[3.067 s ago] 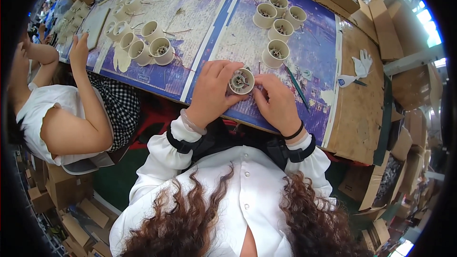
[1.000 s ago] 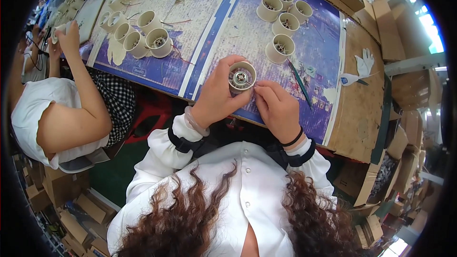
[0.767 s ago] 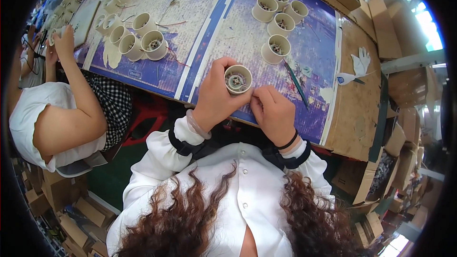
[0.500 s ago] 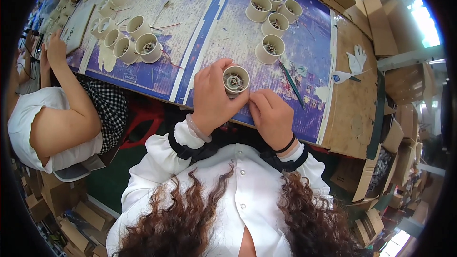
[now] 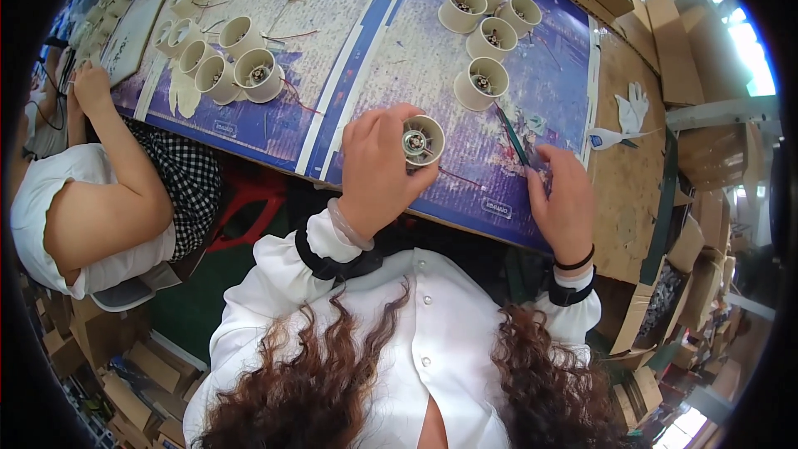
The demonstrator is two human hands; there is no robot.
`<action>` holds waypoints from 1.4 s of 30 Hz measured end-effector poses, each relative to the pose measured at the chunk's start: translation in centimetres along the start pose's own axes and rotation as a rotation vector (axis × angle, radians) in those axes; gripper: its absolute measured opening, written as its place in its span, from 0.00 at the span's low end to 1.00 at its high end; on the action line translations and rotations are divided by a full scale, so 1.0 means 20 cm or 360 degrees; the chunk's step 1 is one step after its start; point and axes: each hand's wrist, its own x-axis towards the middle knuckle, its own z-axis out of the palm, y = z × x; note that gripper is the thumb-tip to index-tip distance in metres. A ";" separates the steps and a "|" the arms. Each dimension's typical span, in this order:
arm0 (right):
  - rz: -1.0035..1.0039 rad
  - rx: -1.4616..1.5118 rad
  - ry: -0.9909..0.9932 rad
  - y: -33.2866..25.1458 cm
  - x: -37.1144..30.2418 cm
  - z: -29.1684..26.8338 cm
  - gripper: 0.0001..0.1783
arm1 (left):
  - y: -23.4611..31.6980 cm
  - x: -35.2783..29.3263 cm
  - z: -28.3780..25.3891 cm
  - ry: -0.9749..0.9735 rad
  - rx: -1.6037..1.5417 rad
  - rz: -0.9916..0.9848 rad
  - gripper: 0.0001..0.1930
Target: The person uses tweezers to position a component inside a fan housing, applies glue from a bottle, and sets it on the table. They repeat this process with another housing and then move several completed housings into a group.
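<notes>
My left hand [image 5: 378, 150] is closed round a cream cylindrical cup-like housing [image 5: 427, 155], tilted so its open top shows. Inside it sit a round metal part, like a small motor, and thin spokes. A dark reddish wire [image 5: 462, 178] trails from its lower right onto the table. To the right, my right hand [image 5: 567, 199] has its thumb and fingers apart about the near end of a slim dark green tool [image 5: 511, 135], perhaps tweezers. That tool lies slantwise on the table. Contact between fingers and tool is hard to make out.
Several similar housings [image 5: 481, 85] stand beyond my hands on the purple-patterned tabletop [image 5: 366, 75], and another group [image 5: 259, 76] is at left with trailing wires. A white glove [image 5: 632, 108] and a small white bottle [image 5: 605, 138] lie on cardboard at right. A co-worker [image 5: 108, 191] sits at left.
My right hand has left the wire beside the held housing and moved right to the green tool. My left hand keeps hold of the housing, a little further right in the picture.
</notes>
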 end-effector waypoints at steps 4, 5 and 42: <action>0.0049 -0.0203 -0.0234 0.07 -0.01 0.01 0.14 | -0.01 -0.01 0.01 0.0017 0.0001 0.0076 0.28; 0.0063 -0.0261 -0.0262 0.07 -0.02 0.01 0.14 | -0.01 -0.01 0.01 0.0025 -0.0019 0.0105 0.30; -0.0155 0.0906 0.0019 -0.29 0.20 0.25 0.08 | -0.02 0.00 0.02 0.0042 -0.0054 0.0061 0.29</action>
